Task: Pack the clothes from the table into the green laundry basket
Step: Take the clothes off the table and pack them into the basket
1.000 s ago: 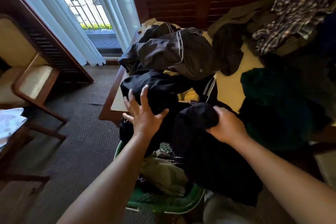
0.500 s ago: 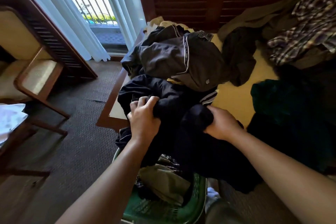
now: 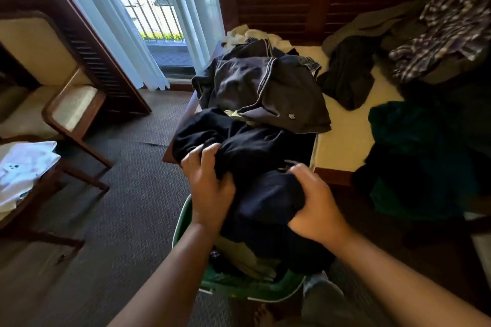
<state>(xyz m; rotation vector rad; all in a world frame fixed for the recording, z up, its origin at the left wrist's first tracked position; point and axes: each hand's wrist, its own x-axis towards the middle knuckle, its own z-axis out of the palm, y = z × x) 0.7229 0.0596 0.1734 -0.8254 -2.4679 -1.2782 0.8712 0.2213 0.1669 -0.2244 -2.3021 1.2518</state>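
A dark navy garment [image 3: 252, 156] drapes from the table edge down over the green laundry basket [image 3: 255, 291], which stands on the carpet below my arms. My left hand [image 3: 210, 183] is clenched on the garment's left part. My right hand [image 3: 316, 204] grips a bunched fold of the same cloth over the basket. An olive garment [image 3: 247, 252] lies inside the basket. On the table [image 3: 342, 141] behind sit a grey jacket with white piping [image 3: 268, 90], a dark green garment [image 3: 414, 146], a black one [image 3: 348, 79] and a plaid shirt [image 3: 449, 32].
A wooden armchair with cream cushions [image 3: 61, 103] stands at the left. A low table with white cloth [image 3: 24, 167] is at the near left. White curtains and a barred window [image 3: 148, 8] are behind. Brown carpet [image 3: 127, 194] covers the floor.
My left hand went from open above the navy garment to clenched on it. Both hands have drawn the cloth nearer and lower over the basket.
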